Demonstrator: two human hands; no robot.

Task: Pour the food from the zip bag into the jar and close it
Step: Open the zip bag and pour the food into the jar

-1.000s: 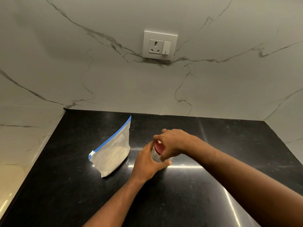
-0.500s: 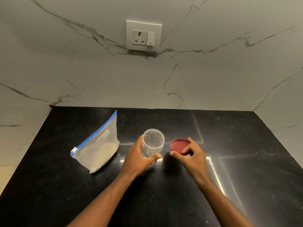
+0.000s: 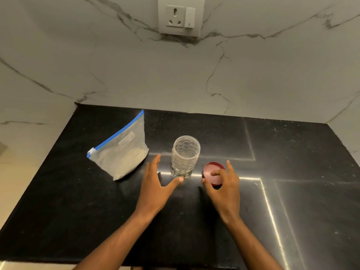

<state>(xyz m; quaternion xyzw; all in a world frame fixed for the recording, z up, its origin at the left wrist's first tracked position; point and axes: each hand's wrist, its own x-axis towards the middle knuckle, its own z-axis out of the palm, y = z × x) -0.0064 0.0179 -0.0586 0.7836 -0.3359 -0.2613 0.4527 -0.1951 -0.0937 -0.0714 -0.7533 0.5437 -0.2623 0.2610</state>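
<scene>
A clear zip bag [image 3: 124,154] with a blue zipper strip and pale food inside leans on the black counter at the left, shut. An open, empty patterned clear jar [image 3: 185,156] stands upright in the middle. Its red lid [image 3: 212,166] lies on the counter just right of the jar. My left hand [image 3: 153,188] hovers open just left of the jar, thumb tip near the jar's base, not gripping it. My right hand [image 3: 224,191] is spread over the lid, thumb at its near edge and one fingertip resting on top.
The black stone counter [image 3: 292,152] is bounded by marble walls at the back and both sides. A white wall socket with a switch [image 3: 180,16] sits high on the back wall. The counter's front edge runs along the bottom of the view.
The lid came off the jar and was set down to its right. My left hand let go of the jar and opened. My right hand's grip on the lid loosened.
</scene>
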